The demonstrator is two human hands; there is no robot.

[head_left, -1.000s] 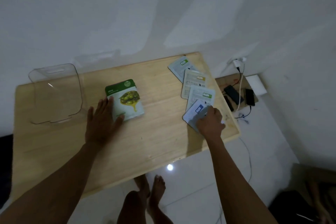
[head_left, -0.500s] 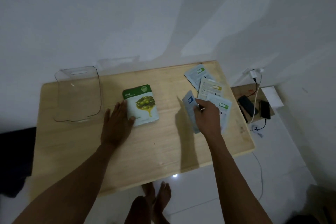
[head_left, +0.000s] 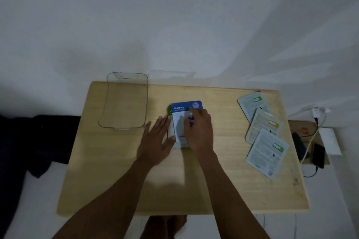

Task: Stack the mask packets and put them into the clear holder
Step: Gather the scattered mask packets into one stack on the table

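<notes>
A blue "Blueberry" mask packet lies face up on the green packet, of which only a strip at the top left shows. My right hand rests on the blue packet with fingers pressed on it. My left hand lies flat and spread on the wooden table, touching the stack's left edge. The clear holder stands empty at the table's back left. Three more packets lie face down at the right: far, middle, near.
To the right of the table, on a low brown surface, lie a phone, a dark power bank and white charger cables. A dark cloth lies left of the table. The white wall is directly behind it. My feet show below the front edge.
My right hand carried the blue packet from the right-hand group leftwards, turned it face up and laid it on the green packet. The camera view shifted, with the table now centred.
</notes>
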